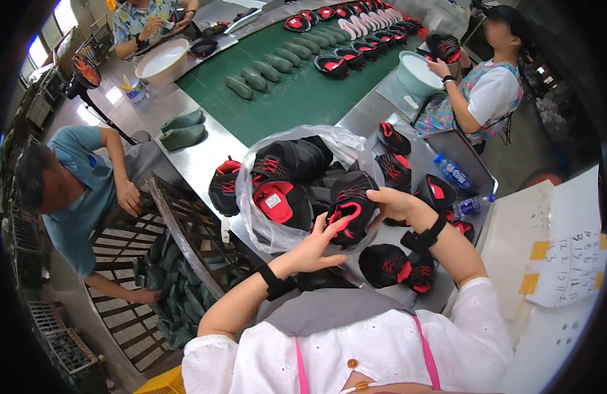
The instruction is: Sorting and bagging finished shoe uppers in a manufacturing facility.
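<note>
In front of me I hold a black shoe upper (351,190) with red laces and a red-edged opening, over the near right rim of a clear plastic bag (257,226). My right hand (398,205) grips its right side with the fingertips. My left hand (314,249) has its fingers at the red edge of the opening; its lower fingers are stretched out. Inside the bag lie several more black-and-red uppers, one showing a red lining (276,202) with a white label. A pair of uppers (385,266) lies just below my right hand.
Loose uppers and two plastic bottles (452,172) lie on the metal table to the right. Green shoe lasts (254,79) line the green conveyor belt (215,88); more fill a slatted cart (178,217) at left, where a co-worker (80,177) reaches in. Another co-worker (490,92) sits at right.
</note>
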A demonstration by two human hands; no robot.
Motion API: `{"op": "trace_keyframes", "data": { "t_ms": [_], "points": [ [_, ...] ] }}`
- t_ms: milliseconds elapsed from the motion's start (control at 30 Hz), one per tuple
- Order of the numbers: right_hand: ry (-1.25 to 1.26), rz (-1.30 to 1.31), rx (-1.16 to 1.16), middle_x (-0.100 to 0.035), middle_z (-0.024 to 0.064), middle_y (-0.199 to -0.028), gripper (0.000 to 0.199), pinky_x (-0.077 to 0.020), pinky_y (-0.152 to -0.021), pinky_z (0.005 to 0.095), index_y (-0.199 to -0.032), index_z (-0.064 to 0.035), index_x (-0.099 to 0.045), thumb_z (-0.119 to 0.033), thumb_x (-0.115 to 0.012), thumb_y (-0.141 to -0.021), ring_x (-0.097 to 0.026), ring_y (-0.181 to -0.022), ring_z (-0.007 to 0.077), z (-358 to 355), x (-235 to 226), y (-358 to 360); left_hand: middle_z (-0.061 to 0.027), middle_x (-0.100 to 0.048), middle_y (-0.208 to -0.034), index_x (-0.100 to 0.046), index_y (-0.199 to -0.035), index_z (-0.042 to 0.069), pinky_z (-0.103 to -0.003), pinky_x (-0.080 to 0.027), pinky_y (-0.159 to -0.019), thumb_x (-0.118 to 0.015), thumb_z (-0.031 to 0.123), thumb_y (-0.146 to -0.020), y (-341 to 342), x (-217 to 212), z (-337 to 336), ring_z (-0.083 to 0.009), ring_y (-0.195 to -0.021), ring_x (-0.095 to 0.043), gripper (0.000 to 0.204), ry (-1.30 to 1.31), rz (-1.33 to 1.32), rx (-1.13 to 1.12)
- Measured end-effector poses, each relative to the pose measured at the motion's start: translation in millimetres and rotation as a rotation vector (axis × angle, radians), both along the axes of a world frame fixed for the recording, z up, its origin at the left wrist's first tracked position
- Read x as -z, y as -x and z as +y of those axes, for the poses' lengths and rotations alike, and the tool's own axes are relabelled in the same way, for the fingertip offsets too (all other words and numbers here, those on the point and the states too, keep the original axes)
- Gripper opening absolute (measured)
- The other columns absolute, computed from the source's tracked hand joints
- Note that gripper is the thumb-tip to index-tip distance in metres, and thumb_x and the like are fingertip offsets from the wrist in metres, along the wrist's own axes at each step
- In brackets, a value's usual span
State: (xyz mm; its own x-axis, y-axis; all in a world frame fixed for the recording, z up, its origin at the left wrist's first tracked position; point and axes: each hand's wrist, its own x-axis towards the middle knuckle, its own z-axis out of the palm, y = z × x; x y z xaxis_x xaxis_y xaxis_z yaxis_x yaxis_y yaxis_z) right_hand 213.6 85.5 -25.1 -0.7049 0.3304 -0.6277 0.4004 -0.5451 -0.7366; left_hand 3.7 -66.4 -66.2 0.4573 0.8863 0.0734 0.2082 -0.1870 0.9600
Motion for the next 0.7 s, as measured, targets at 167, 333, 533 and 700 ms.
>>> {"op": "trace_keyframes", "data": {
  "t_ms": [167,333,533,700],
  "points": [
    [0.148,0.296,0.419,-0.054,0.0159,-0.116,0.057,-0.042,-0.091,0.0473,-0.122,0.0013,-0.044,-0.032,-0.055,-0.077,-0.055,-0.102,0.0301,-19.0,8.1,-32.8,-0.026,-0.011,-0.138,-0.017,-0.14,0.011,-0.042,-0.026,-0.104,-0.063,0.022,-0.076,-19.2,-25.9,12.7,-0.0434,-0.127,-0.022,0.079,-0.107,0.027,0.092],
    [0.067,0.738,0.639,-0.057,0.0206,-0.109,0.055,-0.0435,-0.092,0.0417,-0.116,0.0062,-0.047,-0.018,-0.053,-0.067,-0.058,-0.1,0.0307,-36.6,-19.6,-31.1,-0.015,-0.026,-0.138,-0.019,-0.135,0.005,-0.037,-0.03,-0.099,-0.053,-0.003,-0.077,-13.7,-23.3,24.3,-0.028,-0.128,-0.032,0.067,-0.206,-0.456,-0.232],
    [0.232,0.773,0.653,-0.055,0.0196,-0.113,0.071,-0.0455,-0.09,0.0398,-0.12,0.0033,-0.044,-0.013,-0.055,-0.052,-0.057,-0.1,0.0308,-62.4,14.5,-0.7,-0.0106,-0.027,-0.134,-0.007,-0.139,0.005,-0.034,-0.036,-0.094,-0.083,0.025,-0.058,14.5,5.2,41.8,-0.0217,-0.114,-0.043,0.113,-0.281,-0.141,-0.62],
    [0.461,0.99,0.565,-0.059,0.022,-0.105,0.063,-0.0497,-0.084,0.0421,-0.116,0.0055,-0.048,-0.018,-0.051,-0.057,-0.061,-0.087,0.034,-63.3,49.3,6.6,-0.0104,-0.035,-0.131,-0.008,-0.14,0.006,-0.034,-0.035,-0.098,-0.084,0.033,-0.055,35.0,-14.6,41.9,-0.0221,-0.118,-0.041,0.117,0.251,-0.569,-0.246]
  ]
}}
